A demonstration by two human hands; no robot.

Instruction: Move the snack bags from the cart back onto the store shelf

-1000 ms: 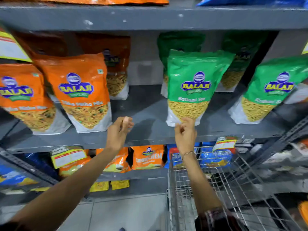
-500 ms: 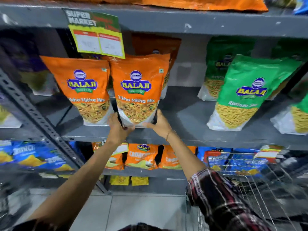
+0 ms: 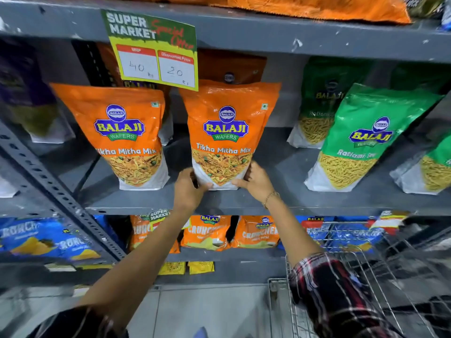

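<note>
An orange Balaji snack bag stands upright on the grey middle shelf. My left hand grips its lower left corner and my right hand grips its lower right corner. A second orange bag stands just to its left, apart from it. Green Balaji bags stand further right on the same shelf. The wire cart is at the lower right; no bags show inside it.
A green and yellow price sign hangs from the shelf above, over the orange bags. A slotted grey upright runs diagonally at the left. Orange bags and blue bags fill the lower shelf. Bare shelf lies between the orange and green bags.
My view swung left from the green bags to the orange ones. Both hands came off the green bag and took hold of the right orange bag, which has shifted right, away from its neighbour.
</note>
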